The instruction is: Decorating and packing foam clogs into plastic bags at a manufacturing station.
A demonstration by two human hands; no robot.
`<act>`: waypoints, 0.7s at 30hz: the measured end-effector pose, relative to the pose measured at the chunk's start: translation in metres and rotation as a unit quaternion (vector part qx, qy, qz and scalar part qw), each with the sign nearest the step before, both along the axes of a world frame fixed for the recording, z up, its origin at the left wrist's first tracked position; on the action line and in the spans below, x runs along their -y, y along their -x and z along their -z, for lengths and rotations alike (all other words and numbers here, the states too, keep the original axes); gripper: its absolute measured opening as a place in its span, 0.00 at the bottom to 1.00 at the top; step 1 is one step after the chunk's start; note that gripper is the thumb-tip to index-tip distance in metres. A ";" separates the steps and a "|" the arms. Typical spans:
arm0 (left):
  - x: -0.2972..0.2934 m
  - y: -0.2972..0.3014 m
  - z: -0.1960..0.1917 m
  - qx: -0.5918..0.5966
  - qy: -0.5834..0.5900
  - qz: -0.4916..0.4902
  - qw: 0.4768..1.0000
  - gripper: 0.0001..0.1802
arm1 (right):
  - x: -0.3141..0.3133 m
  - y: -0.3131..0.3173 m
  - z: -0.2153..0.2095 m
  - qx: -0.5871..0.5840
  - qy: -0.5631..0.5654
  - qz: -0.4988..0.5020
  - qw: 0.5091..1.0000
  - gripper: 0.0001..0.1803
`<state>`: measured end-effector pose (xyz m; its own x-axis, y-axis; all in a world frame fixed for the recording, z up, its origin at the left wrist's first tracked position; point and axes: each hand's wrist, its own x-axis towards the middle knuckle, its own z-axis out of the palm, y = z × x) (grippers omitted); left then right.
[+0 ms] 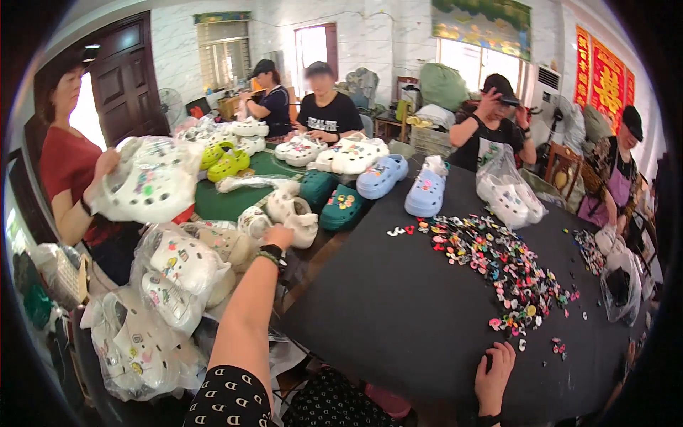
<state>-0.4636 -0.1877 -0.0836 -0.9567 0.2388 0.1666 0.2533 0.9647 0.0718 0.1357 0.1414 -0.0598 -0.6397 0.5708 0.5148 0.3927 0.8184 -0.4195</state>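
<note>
Two hands of the wearer show in the head view. Around them, a black cloth-covered table (398, 313) carries a long scatter of small many-coloured plastic shoe charms (498, 263), with a pair of pale blue foam clogs (425, 191) and two dark teal foam clogs (341, 206) at its far edge. Beyond, a green table (228, 203) holds lime-green clogs (226, 162) and heaps of white ones. Clear plastic bags of white decorated clogs (178, 267) are piled at the left, between the wearer and a person in a red top who holds another such bag (149, 186). Four more people sit or stand at the far side.

The left hand (279, 237) is stretched forward across the gap between the tables, its fingers closed on a white foam clog (295, 217) that lies just beside the teal ones. The bagged clogs lie close beneath its forearm.

The right hand (496, 371) rests flat on the black table near its front edge, fingers spread and holding nothing; the nearest loose charms (558, 349) lie just beyond its fingertips.
</note>
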 end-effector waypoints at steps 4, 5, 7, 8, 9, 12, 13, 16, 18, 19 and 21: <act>-0.047 -0.082 -0.041 -0.116 -0.269 0.130 0.947 0.20 | -0.003 -0.020 0.000 0.018 -0.014 0.024 0.999 0.12; -0.057 -0.116 -0.068 -0.145 -0.307 0.169 0.925 0.18 | -0.005 -0.023 0.003 0.019 -0.016 0.026 0.999 0.12; -0.042 -0.182 -0.145 -0.094 -0.359 0.212 0.904 0.14 | -0.005 -0.022 0.006 0.017 -0.008 0.028 0.999 0.12; -0.029 -0.206 -0.169 -0.215 -0.327 0.248 0.886 0.12 | -0.004 -0.021 0.005 0.013 -0.008 0.021 1.000 0.12; -0.020 -0.223 -0.188 -0.332 -0.290 0.282 0.852 0.11 | -0.003 -0.020 0.005 0.013 -0.014 0.021 1.000 0.12; -0.006 -0.236 -0.229 -0.510 -0.148 0.198 0.824 0.26 | -0.001 -0.024 0.005 0.009 -0.014 0.030 0.999 0.12; 0.002 -0.230 -0.236 -0.525 -0.141 0.156 0.825 0.32 | -0.001 -0.026 0.005 0.003 -0.012 0.028 1.000 0.12; 0.030 -0.195 -0.229 -0.473 -0.103 0.102 0.869 0.44 | -0.009 -0.027 0.011 0.010 -0.023 0.030 0.999 0.13; 0.043 -0.191 -0.213 -0.327 0.034 0.113 0.938 0.48 | -0.006 -0.022 0.008 -0.006 -0.032 0.027 0.999 0.13; 0.043 -0.192 -0.203 -0.242 0.053 0.151 0.957 0.50 | -0.006 -0.019 0.005 -0.008 -0.030 0.024 0.999 0.13; 0.041 -0.199 -0.195 -0.123 0.126 0.273 0.946 0.53 | -0.006 -0.017 0.004 -0.011 -0.032 0.025 0.999 0.12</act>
<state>-0.2641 -0.2285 0.1115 -0.6195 0.7477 0.2392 0.6976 0.6641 -0.2690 0.1531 0.1473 -0.0635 -0.5989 0.5674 0.5652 0.4257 0.8233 -0.3755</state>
